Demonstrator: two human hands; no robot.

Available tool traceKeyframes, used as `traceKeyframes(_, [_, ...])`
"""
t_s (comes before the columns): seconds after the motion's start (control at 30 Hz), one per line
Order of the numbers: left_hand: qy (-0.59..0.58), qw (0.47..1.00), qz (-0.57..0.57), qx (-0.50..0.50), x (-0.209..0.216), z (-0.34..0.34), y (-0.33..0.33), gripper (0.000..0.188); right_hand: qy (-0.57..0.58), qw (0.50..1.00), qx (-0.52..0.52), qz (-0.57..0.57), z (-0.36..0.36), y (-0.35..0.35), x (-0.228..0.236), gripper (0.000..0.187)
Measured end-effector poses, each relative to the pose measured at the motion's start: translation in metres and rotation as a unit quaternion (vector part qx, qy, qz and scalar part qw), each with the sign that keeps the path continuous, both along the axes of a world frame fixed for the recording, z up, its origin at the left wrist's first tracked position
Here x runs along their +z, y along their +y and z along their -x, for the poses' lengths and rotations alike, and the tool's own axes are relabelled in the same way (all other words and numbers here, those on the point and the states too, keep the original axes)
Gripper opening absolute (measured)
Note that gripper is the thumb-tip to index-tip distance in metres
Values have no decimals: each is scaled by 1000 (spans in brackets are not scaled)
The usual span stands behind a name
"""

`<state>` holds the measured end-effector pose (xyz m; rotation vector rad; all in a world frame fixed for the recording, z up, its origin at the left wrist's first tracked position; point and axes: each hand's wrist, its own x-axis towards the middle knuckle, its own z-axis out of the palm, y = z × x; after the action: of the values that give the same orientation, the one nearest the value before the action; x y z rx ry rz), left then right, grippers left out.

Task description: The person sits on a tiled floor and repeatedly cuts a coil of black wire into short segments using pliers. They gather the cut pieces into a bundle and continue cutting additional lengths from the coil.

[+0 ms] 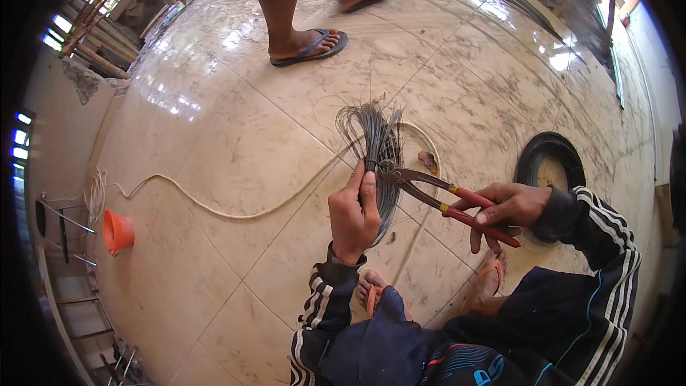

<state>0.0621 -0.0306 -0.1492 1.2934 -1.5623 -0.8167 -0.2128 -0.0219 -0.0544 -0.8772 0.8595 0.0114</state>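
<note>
A bundle of thin grey wire (373, 136) is gripped between the thumb and fingers of my left hand (354, 213), loops fanning out at its far end. My right hand (504, 211) is wrapped round the red handles of pincers (436, 193), the handles spread apart. The pincers' jaws lie against the bundle just beside my left thumb; whether they bite on a strand I cannot tell. More strands hang down behind my left hand toward my feet.
A pale cable (236, 216) snakes across the tiled floor and passes near the bundle. A black coil (550, 164) lies right of my right hand. An orange bucket (118, 231) stands far left. Another person's sandaled foot (307, 46) is ahead. A brown scrap (427, 162) lies close by.
</note>
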Motion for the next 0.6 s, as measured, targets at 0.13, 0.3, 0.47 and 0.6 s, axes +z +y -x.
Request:
traceKeyframes(0.13, [-5, 999, -26, -26, 6, 3, -1, 36, 50, 997, 10, 65, -3, 4, 10, 62])
traceKeyframes(0.3, [-7, 1000, -22, -12, 1, 5, 2, 38, 75, 990, 21, 115, -3, 8, 7, 59])
traceKeyframes(0.47, [-2, 1000, -22, -18, 2, 0, 5, 39, 20, 999, -47, -2, -1, 12, 0, 59])
traceKeyframes(0.6, [-12, 1000, -20, -10, 3, -9, 5, 39, 83, 985, 33, 145, -29, 7, 19, 74])
